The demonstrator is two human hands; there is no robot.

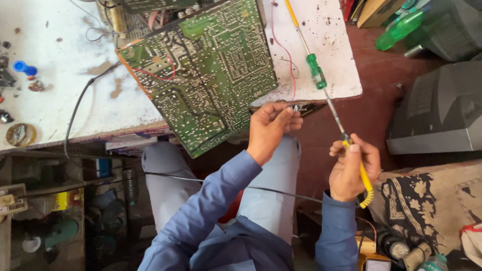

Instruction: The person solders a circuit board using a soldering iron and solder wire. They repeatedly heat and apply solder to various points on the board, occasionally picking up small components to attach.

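Long blue shirt sleeves, buttoned cuffs, light grey trousers, bare hands

Electronics repair workshop. Indicated by: stained white workbench bearing a bare green circuit board, loose wires and a green-handled screwdriver; old grey television sets stacked alongside; spare parts cluttering the floor.

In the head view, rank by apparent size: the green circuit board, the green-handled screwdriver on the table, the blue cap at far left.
1. Green circuit board, by far the largest.
2. Green-handled screwdriver, long but thin.
3. Blue cap, smallest.
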